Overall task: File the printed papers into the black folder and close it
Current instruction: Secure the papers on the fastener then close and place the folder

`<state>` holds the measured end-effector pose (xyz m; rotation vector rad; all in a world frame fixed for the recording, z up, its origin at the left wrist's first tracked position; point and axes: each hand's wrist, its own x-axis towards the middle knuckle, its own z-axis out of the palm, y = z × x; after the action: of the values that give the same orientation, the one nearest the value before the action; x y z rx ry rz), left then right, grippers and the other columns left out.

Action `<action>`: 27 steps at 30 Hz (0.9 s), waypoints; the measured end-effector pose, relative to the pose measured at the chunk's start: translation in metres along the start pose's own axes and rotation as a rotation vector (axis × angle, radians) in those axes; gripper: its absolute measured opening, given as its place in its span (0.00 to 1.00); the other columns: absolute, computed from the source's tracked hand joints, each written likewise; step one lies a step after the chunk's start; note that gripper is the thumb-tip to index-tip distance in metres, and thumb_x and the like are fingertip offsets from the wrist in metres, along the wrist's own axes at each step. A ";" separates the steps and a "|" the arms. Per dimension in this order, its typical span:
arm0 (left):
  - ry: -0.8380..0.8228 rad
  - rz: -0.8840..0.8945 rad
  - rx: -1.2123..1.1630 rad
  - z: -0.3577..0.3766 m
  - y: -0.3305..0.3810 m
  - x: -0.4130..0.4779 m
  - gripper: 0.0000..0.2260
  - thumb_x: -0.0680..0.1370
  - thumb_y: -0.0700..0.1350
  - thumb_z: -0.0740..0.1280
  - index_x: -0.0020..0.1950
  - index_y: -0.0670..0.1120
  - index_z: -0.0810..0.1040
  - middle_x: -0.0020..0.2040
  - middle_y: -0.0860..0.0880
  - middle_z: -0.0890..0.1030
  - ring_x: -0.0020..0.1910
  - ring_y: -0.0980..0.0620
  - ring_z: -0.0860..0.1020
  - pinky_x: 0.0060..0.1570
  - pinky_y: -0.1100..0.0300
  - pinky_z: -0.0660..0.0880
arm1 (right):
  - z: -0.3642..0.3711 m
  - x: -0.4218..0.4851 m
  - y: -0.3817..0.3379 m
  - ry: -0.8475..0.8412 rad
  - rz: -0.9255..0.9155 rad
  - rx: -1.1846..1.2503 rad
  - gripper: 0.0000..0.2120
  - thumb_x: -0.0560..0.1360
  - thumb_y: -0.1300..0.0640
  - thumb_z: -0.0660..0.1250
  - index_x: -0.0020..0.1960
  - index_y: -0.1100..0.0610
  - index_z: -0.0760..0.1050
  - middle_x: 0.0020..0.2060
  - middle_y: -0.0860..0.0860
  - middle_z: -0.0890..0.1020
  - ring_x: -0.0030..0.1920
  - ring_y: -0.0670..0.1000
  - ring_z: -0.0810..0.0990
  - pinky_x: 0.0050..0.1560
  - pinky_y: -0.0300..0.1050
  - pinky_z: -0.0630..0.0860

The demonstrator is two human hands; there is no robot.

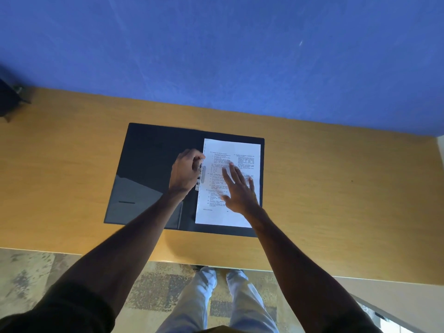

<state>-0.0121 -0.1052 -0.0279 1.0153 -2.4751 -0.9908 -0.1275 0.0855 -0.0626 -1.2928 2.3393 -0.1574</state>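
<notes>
The black folder [149,164] lies open flat on the wooden desk [336,188]. The printed papers [240,150] lie on its right half, text facing up. Along the papers' left edge runs a metal clip [200,175] at the folder's spine. My left hand [185,171] is curled with its fingertips on that clip. My right hand [240,188] rests flat on the papers, fingers spread, and is slightly blurred. The folder's left half has a clear inner pocket [139,200].
A blue wall [216,56] rises right behind the desk. A dark object [9,102] sits at the desk's far left edge. The desk's near edge runs in front of my legs [216,296], above patterned carpet.
</notes>
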 end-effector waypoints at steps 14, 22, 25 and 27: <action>-0.024 0.028 -0.005 -0.013 -0.009 -0.062 0.09 0.81 0.41 0.72 0.59 0.52 0.83 0.58 0.55 0.83 0.58 0.50 0.80 0.52 0.53 0.80 | -0.001 0.001 0.002 -0.023 -0.005 0.013 0.50 0.80 0.45 0.73 0.88 0.49 0.43 0.87 0.51 0.38 0.88 0.56 0.40 0.82 0.74 0.48; -0.001 -0.065 -0.101 -0.011 -0.008 -0.052 0.07 0.84 0.40 0.70 0.54 0.49 0.88 0.52 0.55 0.86 0.54 0.54 0.80 0.51 0.55 0.79 | -0.001 0.002 0.003 -0.028 -0.002 0.011 0.51 0.80 0.44 0.73 0.88 0.48 0.41 0.87 0.51 0.37 0.87 0.55 0.39 0.82 0.74 0.47; -0.027 -0.087 -0.180 -0.009 -0.014 -0.051 0.07 0.81 0.38 0.73 0.53 0.48 0.88 0.54 0.53 0.85 0.57 0.52 0.81 0.57 0.48 0.81 | -0.001 0.002 0.002 -0.035 0.001 0.013 0.51 0.81 0.45 0.72 0.88 0.48 0.40 0.87 0.51 0.36 0.87 0.55 0.38 0.82 0.73 0.46; -0.059 -0.112 -0.168 -0.006 -0.021 -0.051 0.11 0.79 0.40 0.76 0.62 0.47 0.85 0.68 0.47 0.80 0.70 0.46 0.77 0.69 0.40 0.76 | 0.000 0.002 0.002 -0.040 0.002 0.016 0.51 0.80 0.45 0.73 0.88 0.48 0.39 0.87 0.51 0.35 0.87 0.56 0.37 0.82 0.74 0.46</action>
<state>0.0377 -0.0824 -0.0385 1.0938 -2.3549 -1.2569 -0.1300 0.0844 -0.0640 -1.2742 2.3015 -0.1483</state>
